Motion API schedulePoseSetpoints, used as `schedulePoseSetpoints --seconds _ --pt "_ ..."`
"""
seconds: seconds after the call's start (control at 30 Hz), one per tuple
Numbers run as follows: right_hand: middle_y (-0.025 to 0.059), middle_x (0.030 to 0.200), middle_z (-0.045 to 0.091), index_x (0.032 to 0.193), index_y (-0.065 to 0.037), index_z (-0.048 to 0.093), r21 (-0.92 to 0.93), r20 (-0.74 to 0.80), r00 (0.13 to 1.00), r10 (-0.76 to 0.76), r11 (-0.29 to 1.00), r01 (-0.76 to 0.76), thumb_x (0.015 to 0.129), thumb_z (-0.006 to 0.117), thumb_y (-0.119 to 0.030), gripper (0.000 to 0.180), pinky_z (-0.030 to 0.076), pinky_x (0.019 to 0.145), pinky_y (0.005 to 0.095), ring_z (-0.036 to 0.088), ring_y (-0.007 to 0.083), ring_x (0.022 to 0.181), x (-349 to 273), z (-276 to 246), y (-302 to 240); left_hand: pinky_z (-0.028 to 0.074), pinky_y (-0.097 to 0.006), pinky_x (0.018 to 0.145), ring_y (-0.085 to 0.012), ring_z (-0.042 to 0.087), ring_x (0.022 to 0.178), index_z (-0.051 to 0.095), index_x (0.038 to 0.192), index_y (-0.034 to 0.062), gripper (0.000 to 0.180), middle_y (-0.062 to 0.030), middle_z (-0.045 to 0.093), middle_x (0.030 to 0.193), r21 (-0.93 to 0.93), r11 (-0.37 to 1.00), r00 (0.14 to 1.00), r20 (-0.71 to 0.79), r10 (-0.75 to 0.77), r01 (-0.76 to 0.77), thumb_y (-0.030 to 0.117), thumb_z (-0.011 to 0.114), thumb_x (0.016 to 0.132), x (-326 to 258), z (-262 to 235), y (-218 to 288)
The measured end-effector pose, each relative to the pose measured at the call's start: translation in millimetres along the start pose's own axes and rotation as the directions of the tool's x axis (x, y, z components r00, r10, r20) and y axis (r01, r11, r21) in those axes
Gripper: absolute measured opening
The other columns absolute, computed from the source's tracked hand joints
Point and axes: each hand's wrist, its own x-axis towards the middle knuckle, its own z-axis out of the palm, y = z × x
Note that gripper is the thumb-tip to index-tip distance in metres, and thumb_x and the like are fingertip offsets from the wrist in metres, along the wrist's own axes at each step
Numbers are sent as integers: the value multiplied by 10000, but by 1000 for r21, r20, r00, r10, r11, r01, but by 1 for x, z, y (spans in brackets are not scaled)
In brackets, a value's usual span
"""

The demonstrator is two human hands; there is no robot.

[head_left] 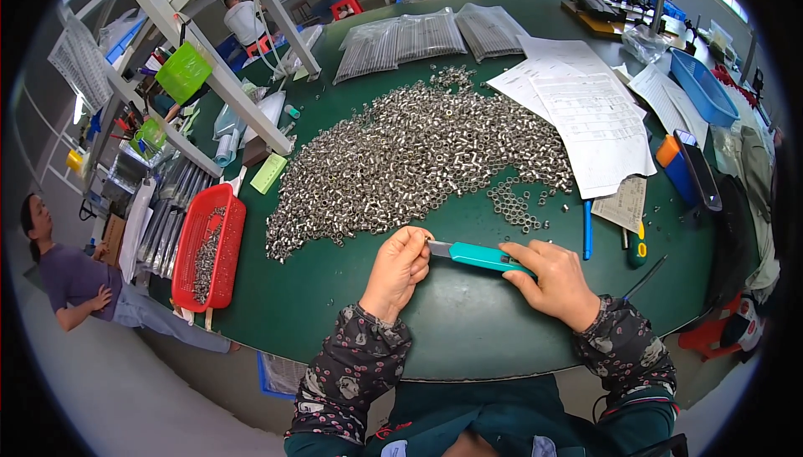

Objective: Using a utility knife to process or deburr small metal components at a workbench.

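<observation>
**Teal cutter held across both hands over the green desk**

The teal utility knife [478,256] lies nearly level just above the desk [468,323], its metal tip pointing toward the person's left. The right hand [556,283] is closed over the rear of the handle, thumb along the top. The left hand [400,269] is curled at the blade end, fingertips pinched together right at the tip; whether they hold a small part there or the blade itself cannot be told.

To do this well, the judgement is that the right hand should keep the handle steady and low while the left works only with fingertips, clear of the cutting edge, and that the elbows stay tucked so nothing is swept.

Just beyond the hands spreads a broad heap of small metal sleeves [410,160], with a loose patch of hex nuts [514,204] near the tool. A blue pen [587,229] and printed sheets [585,114] lie to the right, a red basket [209,248] of parts to the left, and bagged metal rods [427,39] at the far side.
</observation>
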Motion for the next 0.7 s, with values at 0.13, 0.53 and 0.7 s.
schedulePoseSetpoints --seconds 0.13,0.53,0.7 --pt "77 682 516 1008 -98 576 -14 -1 1000 -6 1000 6 733 616 -214 302 435 530 366 530 262 601 0 0 0 214 -150 362 -8 285 431 523 841 40 166 23 446 630 17 1000 1000 2 2 -2 184 461 896 0 0 1" --pt "76 674 506 1008 -95 578 -14 -3 1000 -22 1000 22 728 617 -213 307 432 532 363 525 257 604 0 0 0 201 -152 363 -9 267 412 500 792 70 185 24 428 596 54 998 999 -38 -22 24 220 466 895 -1 1 2" --pt "89 653 489 1012 -70 575 23 -1 1000 -28 999 28 734 611 -199 309 408 532 360 498 267 581 0 -1 0 197 -156 360 -8 270 405 495 768 75 206 25 426 585 69 997 998 -50 -26 30 237 470 893 -1 0 2"
